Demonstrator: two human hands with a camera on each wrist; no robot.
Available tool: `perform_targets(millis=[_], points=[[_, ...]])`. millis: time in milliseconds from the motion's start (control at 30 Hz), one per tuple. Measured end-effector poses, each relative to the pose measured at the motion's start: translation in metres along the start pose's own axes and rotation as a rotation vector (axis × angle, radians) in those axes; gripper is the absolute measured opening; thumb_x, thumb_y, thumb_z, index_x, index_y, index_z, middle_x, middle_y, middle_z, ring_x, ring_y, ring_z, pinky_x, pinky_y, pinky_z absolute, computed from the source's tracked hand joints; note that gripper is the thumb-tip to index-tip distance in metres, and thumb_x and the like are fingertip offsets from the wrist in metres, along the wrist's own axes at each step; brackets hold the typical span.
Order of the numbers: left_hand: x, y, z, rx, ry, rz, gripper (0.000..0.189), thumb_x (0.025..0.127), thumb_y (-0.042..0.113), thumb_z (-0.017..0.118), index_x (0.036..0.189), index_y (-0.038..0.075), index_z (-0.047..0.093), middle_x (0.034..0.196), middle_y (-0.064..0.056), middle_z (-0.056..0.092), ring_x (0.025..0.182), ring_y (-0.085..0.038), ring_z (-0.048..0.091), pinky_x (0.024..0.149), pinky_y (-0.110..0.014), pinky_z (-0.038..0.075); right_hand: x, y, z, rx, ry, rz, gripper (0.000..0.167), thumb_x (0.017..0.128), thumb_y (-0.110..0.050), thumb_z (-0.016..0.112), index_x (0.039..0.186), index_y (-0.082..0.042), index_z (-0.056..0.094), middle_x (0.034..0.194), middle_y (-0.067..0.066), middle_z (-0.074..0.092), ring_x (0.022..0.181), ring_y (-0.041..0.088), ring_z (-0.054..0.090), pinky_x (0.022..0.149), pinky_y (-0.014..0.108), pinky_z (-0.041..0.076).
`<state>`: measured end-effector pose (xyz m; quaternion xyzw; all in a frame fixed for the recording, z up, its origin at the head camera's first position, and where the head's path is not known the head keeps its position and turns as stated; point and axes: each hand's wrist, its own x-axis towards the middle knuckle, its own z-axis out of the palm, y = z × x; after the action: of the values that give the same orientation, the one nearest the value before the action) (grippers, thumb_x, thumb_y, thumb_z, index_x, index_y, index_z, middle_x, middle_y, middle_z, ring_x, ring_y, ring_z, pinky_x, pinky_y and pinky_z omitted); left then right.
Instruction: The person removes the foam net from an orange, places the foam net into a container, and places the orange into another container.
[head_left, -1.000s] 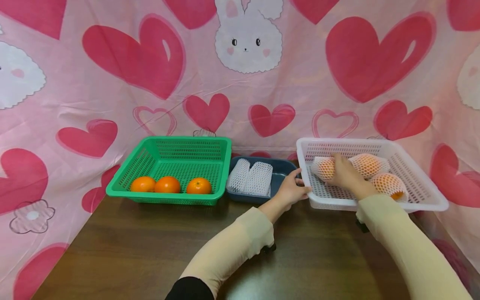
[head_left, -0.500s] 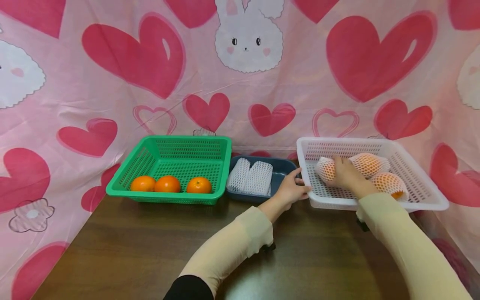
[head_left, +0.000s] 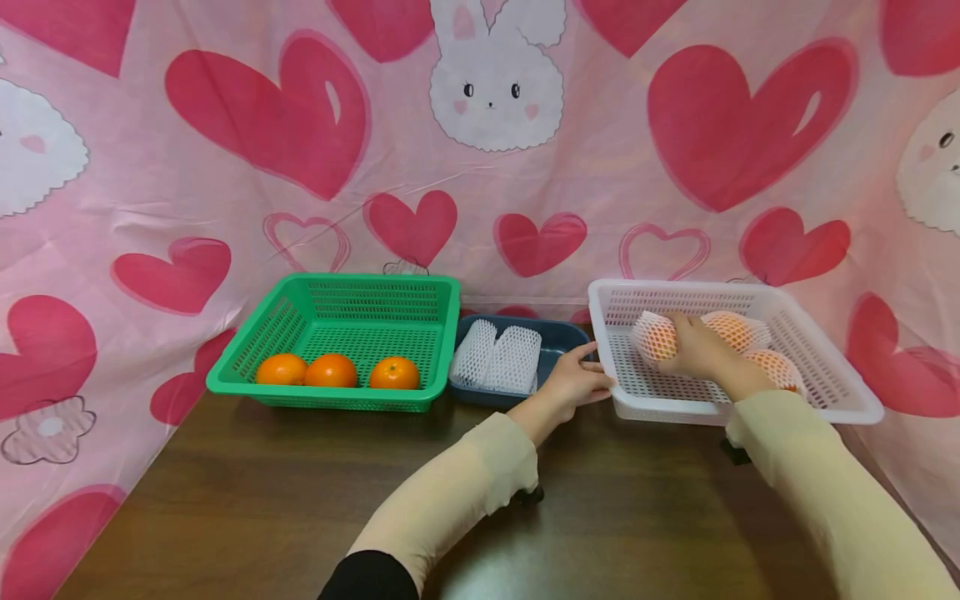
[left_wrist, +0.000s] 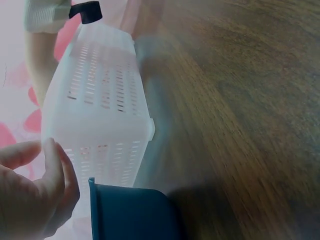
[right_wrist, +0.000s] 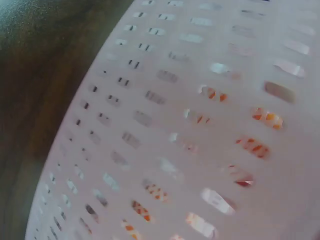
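Inside the white basket, my right hand grips an orange in a white foam net near the left end. Two more net-wrapped oranges, one farther back and one nearer, lie to the right of that hand and are partly behind it. My left hand touches the basket's left rim with extended fingers, as the left wrist view also shows at its outer wall. The right wrist view looks at the perforated basket wall; orange fruit shows through the slots, and the hand is hidden there.
A dark blue tray with two white foam net sleeves stands between the baskets. The green basket at left holds three bare oranges. All stand on a brown wooden table before a pink heart-patterned cloth.
The right hand has shifted the net-wrapped orange slightly right, and it now sits more tilted. The left hand stays at the basket rim. The head view has turned slightly.
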<state>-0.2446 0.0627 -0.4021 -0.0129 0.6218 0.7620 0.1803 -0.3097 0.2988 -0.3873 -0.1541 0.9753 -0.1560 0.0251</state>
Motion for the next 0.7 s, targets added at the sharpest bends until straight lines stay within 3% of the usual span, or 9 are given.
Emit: perform_targets(millis=[267, 467, 700], points=[[-0.002, 0.003, -0.014, -0.024, -0.063, -0.054, 0.063, 0.092, -0.008, 0.068, 0.151, 0.004, 0.049, 0.115, -0.01, 0.07, 0.108, -0.028, 0.07, 0.089, -0.037, 0.057, -0.008, -0.015, -0.014, 0.004, 0.014, -0.058, 0.1, 0.078, -0.025, 0.087, 0.146, 0.019, 0.029, 0.131, 0.048, 0.044, 0.116, 0.061, 0.051, 0.095, 0.072, 0.043], [-0.007, 0.009, -0.026, 0.074, -0.119, -0.064, 0.05, 0.097, 0.003, 0.066, 0.146, 0.006, 0.055, 0.12, -0.01, 0.071, 0.112, -0.029, 0.069, 0.093, -0.038, 0.056, -0.016, -0.022, -0.023, 0.012, 0.038, -0.094, 0.098, 0.078, -0.027, 0.088, 0.145, 0.018, 0.033, 0.13, 0.045, 0.047, 0.116, 0.059, 0.051, 0.094, 0.071, 0.043], [-0.013, 0.016, -0.04, 0.172, -0.205, -0.056, 0.05, 0.098, 0.008, 0.069, 0.146, 0.007, 0.057, 0.13, -0.014, 0.068, 0.118, -0.027, 0.066, 0.102, -0.043, 0.05, -0.024, -0.023, -0.026, 0.01, 0.098, -0.116, 0.099, 0.081, -0.036, 0.087, 0.148, 0.014, 0.033, 0.133, 0.041, 0.048, 0.115, 0.055, 0.054, 0.09, 0.069, 0.047]])
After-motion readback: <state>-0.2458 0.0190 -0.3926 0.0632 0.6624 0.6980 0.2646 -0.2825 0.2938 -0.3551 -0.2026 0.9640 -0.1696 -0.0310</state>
